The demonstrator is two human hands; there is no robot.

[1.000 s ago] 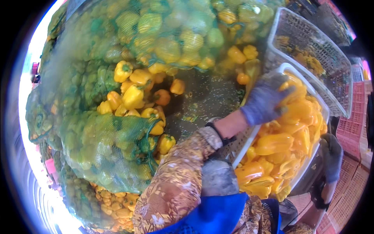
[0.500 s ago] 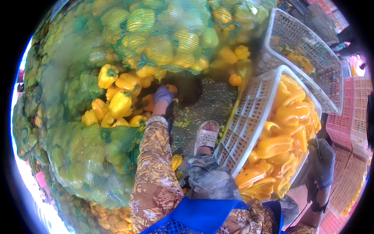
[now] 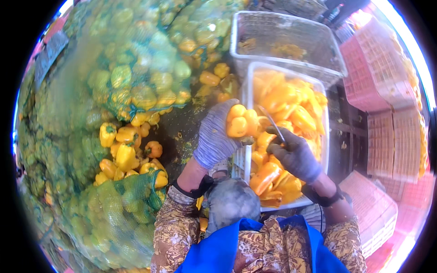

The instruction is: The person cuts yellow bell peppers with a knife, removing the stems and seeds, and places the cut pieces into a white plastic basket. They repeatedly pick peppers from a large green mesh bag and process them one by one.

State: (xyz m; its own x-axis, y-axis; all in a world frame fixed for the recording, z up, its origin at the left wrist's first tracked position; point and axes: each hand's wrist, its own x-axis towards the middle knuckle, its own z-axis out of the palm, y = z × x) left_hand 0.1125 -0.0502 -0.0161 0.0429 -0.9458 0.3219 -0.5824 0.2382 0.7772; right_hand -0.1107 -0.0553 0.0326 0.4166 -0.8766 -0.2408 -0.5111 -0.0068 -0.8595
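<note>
Over the left rim of a white plastic crate (image 3: 248, 98), my gloved left hand (image 3: 214, 134) grips a yellow-orange bell pepper (image 3: 237, 123), its lobed end facing up. My gloved right hand (image 3: 298, 159) is closed around a small knife (image 3: 274, 122). The thin blade points up and left, close to the pepper; whether it touches is unclear. Beneath the hands, yellow-orange peppers (image 3: 298, 104) fill the crate. To the left, loose yellow peppers (image 3: 126, 157) spill from the mouth of a green mesh sack (image 3: 114, 214).
Full green mesh sacks (image 3: 123, 68) are piled along the left and far side. Behind the filled crate stands a second crate (image 3: 291, 25) with some scraps inside. Pink crates (image 3: 375, 68) are stacked at right. Some peppers (image 3: 216, 77) lie on the floor beyond my left hand.
My left hand has come from the loose peppers to the crate, bringing a bell pepper. From beyond the crate's right side, my right hand has moved over it with the knife. The view has shifted right.
</note>
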